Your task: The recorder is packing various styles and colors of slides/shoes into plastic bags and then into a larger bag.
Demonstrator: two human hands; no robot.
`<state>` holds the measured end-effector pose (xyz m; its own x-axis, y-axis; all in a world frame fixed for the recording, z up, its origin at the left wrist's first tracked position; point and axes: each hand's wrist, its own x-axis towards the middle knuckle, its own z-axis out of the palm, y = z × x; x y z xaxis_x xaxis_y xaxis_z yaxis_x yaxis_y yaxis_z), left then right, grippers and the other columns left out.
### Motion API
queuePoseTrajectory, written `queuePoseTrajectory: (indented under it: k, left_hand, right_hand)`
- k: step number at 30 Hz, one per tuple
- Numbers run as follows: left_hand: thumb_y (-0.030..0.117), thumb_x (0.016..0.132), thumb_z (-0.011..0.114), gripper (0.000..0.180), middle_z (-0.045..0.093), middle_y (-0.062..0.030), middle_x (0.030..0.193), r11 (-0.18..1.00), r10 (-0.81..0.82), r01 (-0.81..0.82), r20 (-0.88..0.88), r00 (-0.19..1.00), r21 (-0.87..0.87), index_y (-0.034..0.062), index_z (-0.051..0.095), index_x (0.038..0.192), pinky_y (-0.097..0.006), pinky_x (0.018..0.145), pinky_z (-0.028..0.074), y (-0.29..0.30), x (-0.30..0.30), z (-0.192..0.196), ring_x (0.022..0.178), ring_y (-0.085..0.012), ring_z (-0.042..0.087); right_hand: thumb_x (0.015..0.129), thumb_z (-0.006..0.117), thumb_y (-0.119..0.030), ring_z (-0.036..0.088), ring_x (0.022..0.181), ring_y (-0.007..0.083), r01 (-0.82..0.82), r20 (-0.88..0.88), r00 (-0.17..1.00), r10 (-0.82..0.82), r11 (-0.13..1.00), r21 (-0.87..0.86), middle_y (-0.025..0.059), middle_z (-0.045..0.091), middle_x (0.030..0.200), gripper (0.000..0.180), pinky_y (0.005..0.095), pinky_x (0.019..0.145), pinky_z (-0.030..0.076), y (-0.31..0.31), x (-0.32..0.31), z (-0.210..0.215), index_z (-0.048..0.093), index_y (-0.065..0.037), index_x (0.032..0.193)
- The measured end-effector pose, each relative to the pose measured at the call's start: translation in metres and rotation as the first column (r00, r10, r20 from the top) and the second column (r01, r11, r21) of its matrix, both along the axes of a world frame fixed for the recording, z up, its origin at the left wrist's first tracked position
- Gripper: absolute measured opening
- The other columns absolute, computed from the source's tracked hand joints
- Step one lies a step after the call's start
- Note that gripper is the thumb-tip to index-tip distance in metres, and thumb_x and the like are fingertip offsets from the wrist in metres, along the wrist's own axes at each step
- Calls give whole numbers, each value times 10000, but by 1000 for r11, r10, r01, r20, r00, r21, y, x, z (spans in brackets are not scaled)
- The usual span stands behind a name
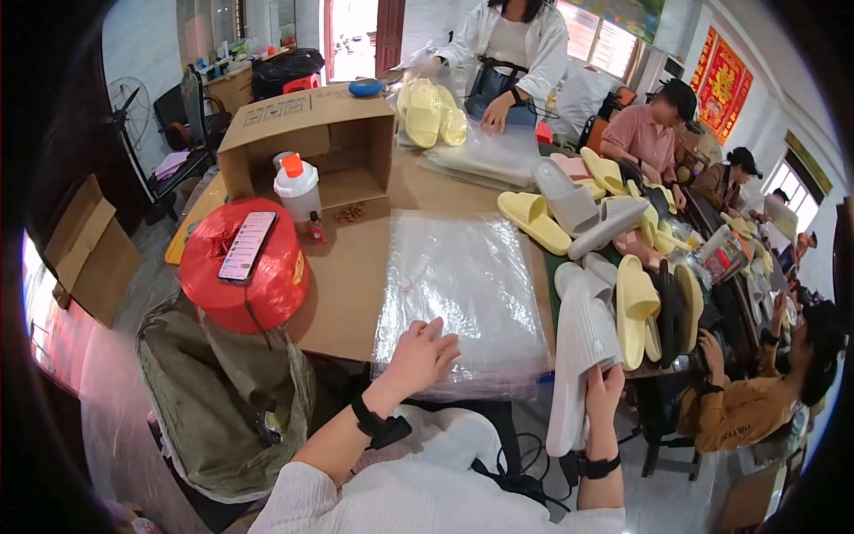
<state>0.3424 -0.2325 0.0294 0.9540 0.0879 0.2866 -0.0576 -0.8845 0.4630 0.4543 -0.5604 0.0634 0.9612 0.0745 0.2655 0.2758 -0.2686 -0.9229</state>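
A stack of clear plastic bags (pixel 463 294) lies flat on the brown cardboard tabletop before me. Over its near left part is my left hand (pixel 418 360), fingers spread and nothing in them; whether it touches the top bag I cannot tell. My right hand (pixel 605 392) grips a pale grey slipper (pixel 574 356) at the table's right front edge. The slipper is tilted lengthwise, its toe end downward; a second one may be pressed against it. Beside it stand a yellow slipper (pixel 636 311) and a black slipper (pixel 669 311), part of a large heap.
Left of the bags are a red twine roll (pixel 222 285) with a phone (pixel 249 247) on it, a white bottle (pixel 298 191) and an open cardboard box (pixel 307 133). A co-worker (pixel 511 53) stands across the table by bagged yellow slippers (pixel 427 116). Others sit along the right.
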Motion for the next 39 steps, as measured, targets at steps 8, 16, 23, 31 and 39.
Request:
queuePoseTrajectory:
  k: [8, 16, 23, 31, 39]
  left_hand:
    - [267, 916, 622, 246, 659, -125, 1202, 967, 76, -54, 79, 994, -248, 133, 756, 1072, -417, 959, 451, 15, 17, -18, 1058, -373, 557]
    - [296, 886, 673, 274, 649, -148, 1257, 913, -26, -4, -67, 997, -408, 95, 758, 1052, -414, 1011, 444, 6, 12, -1, 1205, -353, 527]
    - [175, 811, 744, 284, 617, -122, 1210, 992, -47, 50, 31, 998, -112, 113, 697, 1085, -421, 952, 474, 2, 11, 0, 1109, -357, 549]
    - [139, 834, 691, 102, 672, -72, 1055, 994, 33, -14, 170, 985, -109, 89, 707, 922, -391, 854, 517, 7, 22, -17, 982, -310, 610]
    - [138, 837, 703, 86, 688, -64, 980, 949, 83, 9, 278, 957, -316, 81, 707, 901, -405, 844, 510, 5, 15, 22, 955, -301, 624]
  right_hand:
    - [889, 637, -44, 616, 978, 176, -140, 83, 987, 134, 988, 60, 103, 683, 1066, 300, 308, 878, 470, 1, -35, 5, 592, 72, 1162]
    - [842, 664, -39, 633, 985, 199, -134, 128, 983, 135, 991, -13, 140, 698, 1077, 332, 318, 883, 469, 18, -43, 16, 597, 78, 1145]
    - [853, 696, -73, 638, 950, 188, -70, 134, 988, 80, 994, -80, 151, 703, 1028, 301, 321, 834, 482, 8, -38, 15, 615, 77, 1101]
    - [832, 740, -149, 619, 655, 134, -244, 38, 964, 264, 929, -280, 137, 702, 813, 301, 313, 599, 497, 27, -58, 18, 644, 38, 1048]
    - [832, 730, -245, 604, 521, 273, -442, -155, 887, 436, 699, -562, 134, 606, 610, 308, 384, 532, 484, 44, -62, 15, 620, 38, 883]
